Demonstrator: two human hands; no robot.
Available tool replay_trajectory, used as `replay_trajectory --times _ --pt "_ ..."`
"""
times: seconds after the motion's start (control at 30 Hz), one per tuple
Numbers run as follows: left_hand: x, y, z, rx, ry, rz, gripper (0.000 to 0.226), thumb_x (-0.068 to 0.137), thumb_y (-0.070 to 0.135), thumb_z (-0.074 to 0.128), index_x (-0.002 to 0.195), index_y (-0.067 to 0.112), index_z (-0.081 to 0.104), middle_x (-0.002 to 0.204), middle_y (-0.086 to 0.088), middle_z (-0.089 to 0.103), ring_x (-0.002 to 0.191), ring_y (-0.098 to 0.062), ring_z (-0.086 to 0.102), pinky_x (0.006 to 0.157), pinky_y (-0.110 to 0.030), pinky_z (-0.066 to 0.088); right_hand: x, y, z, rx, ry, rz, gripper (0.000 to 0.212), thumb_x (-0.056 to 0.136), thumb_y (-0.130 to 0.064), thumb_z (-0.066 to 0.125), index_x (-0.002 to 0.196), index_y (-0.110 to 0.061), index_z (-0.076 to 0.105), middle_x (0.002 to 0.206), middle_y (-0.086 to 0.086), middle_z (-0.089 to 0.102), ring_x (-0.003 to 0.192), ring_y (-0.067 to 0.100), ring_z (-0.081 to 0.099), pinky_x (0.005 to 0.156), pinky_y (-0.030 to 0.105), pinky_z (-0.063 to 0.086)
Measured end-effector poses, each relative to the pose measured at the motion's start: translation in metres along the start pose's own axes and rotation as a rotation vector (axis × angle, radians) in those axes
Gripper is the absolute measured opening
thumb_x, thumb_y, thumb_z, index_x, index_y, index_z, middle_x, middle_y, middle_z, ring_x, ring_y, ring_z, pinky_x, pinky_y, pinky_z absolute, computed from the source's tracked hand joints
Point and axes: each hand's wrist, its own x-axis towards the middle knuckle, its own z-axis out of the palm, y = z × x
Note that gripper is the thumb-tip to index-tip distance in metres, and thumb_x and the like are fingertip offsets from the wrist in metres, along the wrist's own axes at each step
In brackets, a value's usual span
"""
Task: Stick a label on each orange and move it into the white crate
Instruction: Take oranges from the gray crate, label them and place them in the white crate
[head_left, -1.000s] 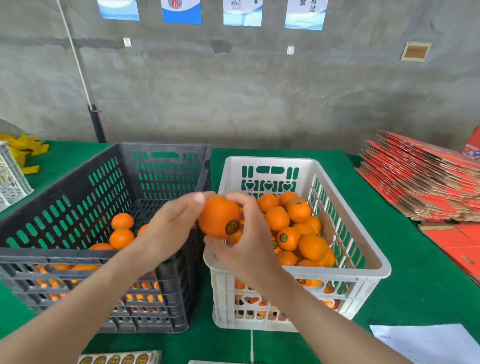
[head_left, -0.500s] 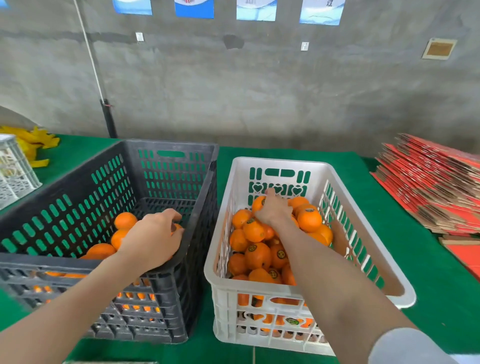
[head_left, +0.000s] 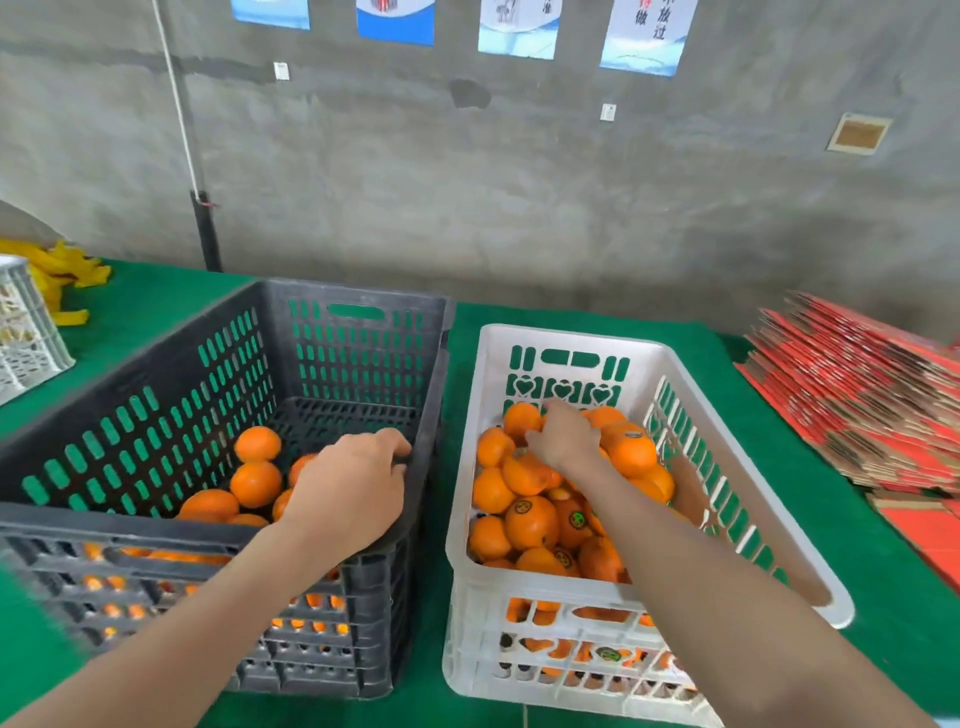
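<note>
Inspecting the head view, we find the right hand (head_left: 563, 439) reaching deep into the white crate (head_left: 576, 336), palm down on the far end of the pile of labelled oranges (head_left: 530, 519). The back of the hand hides its fingers, so we cannot tell whether they grip an orange or lie loose on the heap. The left hand (head_left: 350, 491) is inside the black crate (head_left: 358, 293), close to its right wall, knuckles up and fingers curled downward. What they close on, if anything, is hidden, and again we cannot tell. Unlabelled oranges (head_left: 255, 483) lie just beside it on that crate's floor. Round dark labels (head_left: 522, 505) show on several fruits in the white crate. Both crates stand side by side on the green table cover (head_left: 883, 571).

We judge the step to be setting one finished orange down while fetching the next. We recommend lowering the fruit into a hollow of the pile, not dropping it, and keeping the label unrubbed. The heap looks high at the far end, so a nearer spot would make rolling less likely. The left hand should take one orange only.
</note>
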Motion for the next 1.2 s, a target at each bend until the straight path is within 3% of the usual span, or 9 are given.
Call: replay_trajectory --times 0.13,0.23,0.33,0.47,0.63,0.73,0.9,1.03,1.2 --pt "-0.001 -0.001 0.001 0.001 -0.033 0.019 0.019 0.098 0.023 0.042 0.107 0.020 0.059 0.092 -0.003 0.067 0.078 -0.021 0.061 0.066 -0.035 0.052 -0.048 -0.041 -0.011 0.337 0.246 -0.295 0.028 0.090 -0.012 0.055 0.117 -0.008 0.059 0.121 0.008 0.061 0.114 0.021 0.053 0.094 0.023 0.035" --pt "0.001 0.000 0.001 0.020 -0.065 0.012 0.019 0.099 0.024 0.041 0.105 0.020 0.058 0.092 -0.003 0.066 0.077 -0.021 0.061 0.067 -0.034 0.051 -0.100 -0.072 -0.014 0.496 0.339 -0.492 0.017 0.089 -0.011 0.057 0.103 -0.010 0.065 0.107 0.004 0.066 0.103 0.014 0.056 0.089 0.019 0.039" --pt "0.000 0.003 0.001 0.066 -0.077 0.051 0.014 0.097 0.022 0.040 0.101 0.022 0.054 0.090 0.002 0.063 0.079 -0.018 0.060 0.066 -0.024 0.047 -0.147 -0.088 -0.006 0.584 0.322 -0.615 0.019 0.089 -0.018 0.052 0.101 -0.011 0.064 0.104 0.000 0.064 0.100 0.006 0.054 0.088 0.011 0.038" --pt "0.012 -0.017 -0.016 -0.158 -0.275 0.043 0.021 0.092 0.011 0.050 0.101 0.025 0.061 0.088 0.008 0.063 0.072 -0.007 0.058 0.055 -0.012 0.040 -0.175 -0.087 0.009 0.547 0.241 -0.640 0.022 0.091 -0.027 0.047 0.100 -0.015 0.063 0.107 -0.006 0.060 0.101 -0.002 0.048 0.089 0.007 0.035" --pt "0.066 -0.102 -0.046 0.025 -0.277 -0.064 0.030 0.089 0.003 0.055 0.117 0.013 0.063 0.123 -0.007 0.060 0.112 -0.023 0.057 0.085 -0.022 0.042 -0.174 -0.089 0.016 0.492 0.307 -0.663 0.025 0.089 -0.022 0.049 0.080 -0.007 0.067 0.099 -0.002 0.060 0.098 0.003 0.049 0.089 0.007 0.034" --pt "0.085 -0.138 -0.039 0.219 -0.537 0.003 0.039 0.087 0.012 0.064 0.126 0.012 0.058 0.126 -0.005 0.058 0.115 -0.023 0.056 0.094 -0.030 0.047 -0.174 -0.093 0.020 0.499 0.329 -0.671 0.023 0.086 -0.019 0.051 0.077 -0.006 0.068 0.093 0.002 0.062 0.095 0.007 0.050 0.088 0.008 0.035" --pt "0.084 -0.118 0.018 0.186 -1.185 -0.078 0.078 0.089 0.033 0.065 0.150 0.011 0.022 0.139 -0.017 0.050 0.112 -0.029 0.061 0.081 -0.030 0.053 -0.169 -0.095 0.019 0.454 0.298 -0.694 0.011 0.078 -0.003 0.058 0.073 -0.006 0.067 0.090 0.005 0.064 0.096 0.006 0.050 0.087 0.007 0.035" --pt "0.077 -0.111 0.054 0.389 -1.115 0.095 0.062 0.097 0.025 0.051 0.149 0.008 0.021 0.142 -0.015 0.042 0.107 -0.032 0.060 0.082 -0.038 0.052 -0.170 -0.094 0.021 0.468 0.274 -0.689 0.012 0.081 -0.008 0.057 0.074 -0.007 0.066 0.092 0.004 0.064 0.099 0.005 0.050 0.087 0.010 0.037" --pt "0.079 -0.119 0.050 0.406 -1.049 0.203 0.071 0.084 0.015 0.068 0.143 0.026 0.028 0.133 -0.011 0.043 0.106 -0.036 0.059 0.080 -0.042 0.055 -0.168 -0.096 0.019 0.485 0.274 -0.699 0.020 0.082 -0.015 0.049 0.073 -0.007 0.065 0.091 0.004 0.064 0.098 0.005 0.051 0.087 0.011 0.037"
